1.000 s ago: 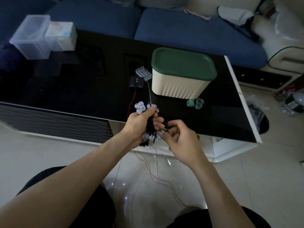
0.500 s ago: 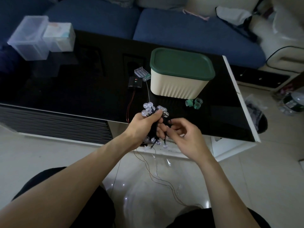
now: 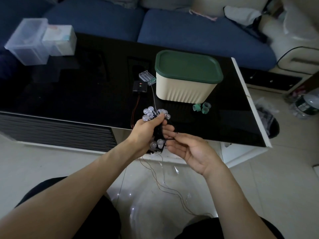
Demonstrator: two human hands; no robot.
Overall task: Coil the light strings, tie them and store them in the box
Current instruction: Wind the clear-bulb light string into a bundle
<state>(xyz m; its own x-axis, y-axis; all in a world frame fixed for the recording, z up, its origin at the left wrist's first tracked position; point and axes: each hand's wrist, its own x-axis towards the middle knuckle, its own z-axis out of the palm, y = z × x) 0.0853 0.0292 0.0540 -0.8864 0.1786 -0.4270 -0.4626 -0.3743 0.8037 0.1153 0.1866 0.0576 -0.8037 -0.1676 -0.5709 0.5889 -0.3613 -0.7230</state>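
Note:
My left hand (image 3: 146,130) grips a coiled bundle of light string (image 3: 156,125); clear round bulbs stick out above and below the fist. My right hand (image 3: 189,150) is just right of the bundle, palm up, and pinches a thin black tie or wire end that runs from the bundle. The cream box with a green lid (image 3: 186,80) stands shut on the black table (image 3: 69,94) beyond my hands. A clear battery case (image 3: 146,77) and a black controller (image 3: 140,86) lie left of the box, with thin wires leading off the table edge.
Green tape rolls (image 3: 202,107) lie in front of the box. A clear plastic bin (image 3: 27,42) and a tissue box (image 3: 59,39) sit at the table's far left. Loose wires (image 3: 165,185) trail on the tiled floor between my knees. A blue sofa stands behind.
The bundle in my left hand has risen slightly toward the table. My right hand has turned palm up and drawn a little to the right, pulling the black strand out.

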